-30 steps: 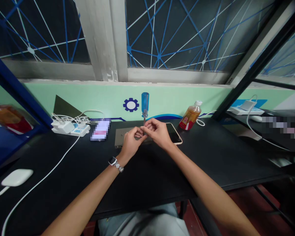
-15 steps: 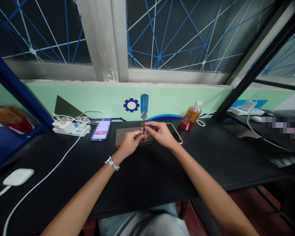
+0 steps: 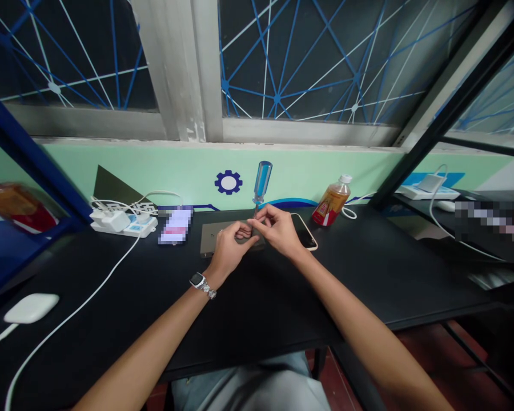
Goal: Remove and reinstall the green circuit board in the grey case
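A screwdriver [image 3: 262, 181] with a clear blue handle stands handle-up and leans to the right. My right hand [image 3: 278, 231] is closed, pinching its thin metal shaft just below the handle. Close against the lower shaft, my left hand [image 3: 231, 245] has its fingers curled and its thumb stretched towards the right hand. Whether those fingers grip the shaft or a small piece is hidden. Beneath both hands lies a flat grey-brown slab [image 3: 209, 240], partly covered by them. The screwdriver's tip cannot be made out.
A phone [image 3: 305, 233] lies right of the hands, with a drink bottle [image 3: 332, 200] beyond. To the left are a lit phone [image 3: 175, 225], a power strip [image 3: 139, 225] with plugs, a white cable [image 3: 107, 279] and a white rounded device [image 3: 31, 308]. All rest on the black desk [image 3: 257, 319].
The screwdriver has tipped from upright to leaning right. The left hand has rolled, its thumb now apart from its fingers where it pinched the lower shaft before. The right hand keeps hold.
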{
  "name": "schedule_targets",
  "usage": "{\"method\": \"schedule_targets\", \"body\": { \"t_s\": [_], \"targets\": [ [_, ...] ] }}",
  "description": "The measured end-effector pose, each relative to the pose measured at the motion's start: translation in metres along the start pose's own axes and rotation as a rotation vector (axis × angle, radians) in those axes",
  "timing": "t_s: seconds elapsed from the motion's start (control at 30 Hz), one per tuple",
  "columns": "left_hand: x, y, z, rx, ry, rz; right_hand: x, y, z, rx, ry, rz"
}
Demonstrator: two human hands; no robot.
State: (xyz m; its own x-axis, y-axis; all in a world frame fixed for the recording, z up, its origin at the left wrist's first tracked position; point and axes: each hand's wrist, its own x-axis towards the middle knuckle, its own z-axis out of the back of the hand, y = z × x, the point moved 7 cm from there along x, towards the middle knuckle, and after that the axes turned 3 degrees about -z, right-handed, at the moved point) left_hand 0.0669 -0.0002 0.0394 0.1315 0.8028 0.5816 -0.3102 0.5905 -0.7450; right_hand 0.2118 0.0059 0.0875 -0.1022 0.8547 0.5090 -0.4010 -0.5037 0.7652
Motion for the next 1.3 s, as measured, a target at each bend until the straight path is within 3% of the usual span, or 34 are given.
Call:
{"method": "schedule_targets", "body": {
  "t_s": [0.2,0.4,0.47,0.57,0.73,0.83,1.0,1.1,1.3],
  "targets": [
    [0.001,0.003,-0.003,-0.066,0.053,0.028,0.000,0.004,-0.005,0.036,-0.021,-0.013],
    [0.001,0.002,-0.003,-0.111,0.190,-0.004,-0.002,0.007,-0.009,0.077,0.235,-0.019],
    [0.001,0.001,-0.005,-0.123,0.223,-0.007,-0.002,0.004,-0.009,0.099,0.264,-0.042],
    [-0.001,0.001,-0.008,-0.120,0.205,0.007,-0.001,-0.002,-0.005,0.080,0.159,-0.043],
    [-0.001,0.005,-0.007,-0.044,0.070,0.031,0.000,-0.005,-0.006,0.048,0.003,-0.044],
    [0.000,0.005,-0.006,-0.056,0.086,0.022,-0.001,0.001,-0.007,0.075,0.017,-0.037],
    [0.002,-0.002,-0.007,-0.080,0.244,-0.037,-0.003,0.001,-0.014,0.104,0.255,-0.073],
    [0.001,-0.002,-0.009,-0.111,0.242,-0.027,-0.002,-0.002,-0.009,0.072,0.174,-0.047],
    [-0.002,0.008,-0.005,-0.090,0.048,0.042,-0.001,-0.005,-0.009,0.089,-0.009,-0.064]
  ]
}}
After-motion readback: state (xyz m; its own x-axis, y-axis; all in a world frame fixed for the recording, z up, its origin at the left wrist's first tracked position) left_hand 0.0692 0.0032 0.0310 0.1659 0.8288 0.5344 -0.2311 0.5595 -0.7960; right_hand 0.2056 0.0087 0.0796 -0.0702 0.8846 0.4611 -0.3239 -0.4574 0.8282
